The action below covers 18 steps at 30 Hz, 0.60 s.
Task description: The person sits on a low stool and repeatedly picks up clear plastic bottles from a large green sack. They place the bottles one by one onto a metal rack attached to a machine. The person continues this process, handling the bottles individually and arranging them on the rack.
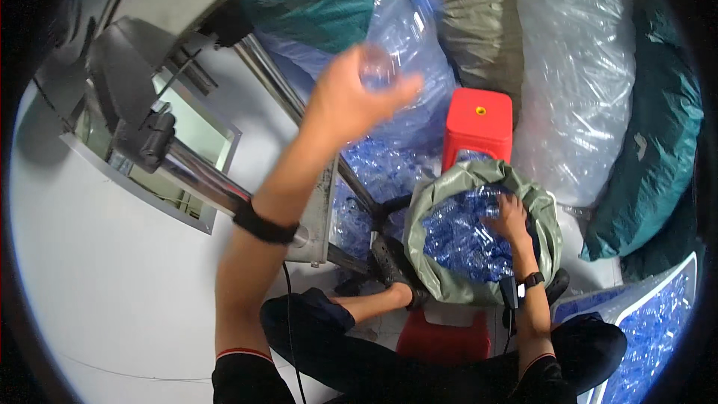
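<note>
Raised at upper middle, my left hand (pixel 351 97) is slightly blurred. Its fingers and thumb curve round a clear plastic bottle (pixel 379 67), whose outline smears into the bags behind. My right hand (pixel 511 221) reaches into an open green sack (pixel 550 236) with its fingers apart, touching the heap of clear bluish plastic bottles (pixel 467 243) inside. Fingertips there are partly lost among the bottles, and I see nothing gripped. The sack stands upright on the floor between my legs, its rim folded outward.
A red stool (pixel 480 123) stands behind the sack. Big stuffed bags, one clear (pixel 576 75) and one teal (pixel 651 187), line the back and right. More bottles lie in a white-rimmed container (pixel 658 329) at lower right. A metal-framed machine (pixel 202 172) rises on the left.
</note>
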Available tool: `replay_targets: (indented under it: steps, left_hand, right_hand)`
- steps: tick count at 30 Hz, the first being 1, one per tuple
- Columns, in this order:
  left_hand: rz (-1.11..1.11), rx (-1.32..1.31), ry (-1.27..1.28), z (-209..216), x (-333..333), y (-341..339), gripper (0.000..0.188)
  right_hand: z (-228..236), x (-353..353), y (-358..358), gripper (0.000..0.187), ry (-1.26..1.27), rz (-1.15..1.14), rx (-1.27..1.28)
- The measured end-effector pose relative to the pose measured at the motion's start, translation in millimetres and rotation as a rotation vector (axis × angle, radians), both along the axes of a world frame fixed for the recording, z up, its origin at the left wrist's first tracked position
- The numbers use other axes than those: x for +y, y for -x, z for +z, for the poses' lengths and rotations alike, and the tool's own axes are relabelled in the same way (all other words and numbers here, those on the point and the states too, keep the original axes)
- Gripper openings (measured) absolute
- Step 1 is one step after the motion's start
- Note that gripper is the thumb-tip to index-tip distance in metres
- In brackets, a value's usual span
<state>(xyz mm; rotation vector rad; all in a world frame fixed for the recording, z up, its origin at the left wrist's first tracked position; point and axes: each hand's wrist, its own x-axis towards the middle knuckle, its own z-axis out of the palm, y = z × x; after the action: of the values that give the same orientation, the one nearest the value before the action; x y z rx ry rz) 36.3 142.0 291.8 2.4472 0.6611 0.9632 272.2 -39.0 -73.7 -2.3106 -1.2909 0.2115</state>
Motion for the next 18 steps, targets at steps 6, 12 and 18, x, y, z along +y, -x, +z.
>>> replay_targets:
  steps: [6,12,18]
  left_hand:
    - [-0.132,-0.394,0.096,46,43,-17,0.055]
    - [-0.218,-1.005,0.794,-25,18,28,0.068]
    - [-0.262,0.080,0.788,-190,-98,14,0.093]
  right_hand:
    - [-82,-2,-4,0.091,0.161,-0.164,-0.048]
    - [-35,-8,-7,0.053,-0.280,0.148,0.971]
    - [85,-12,90,0.059,-0.760,0.523,1.535]
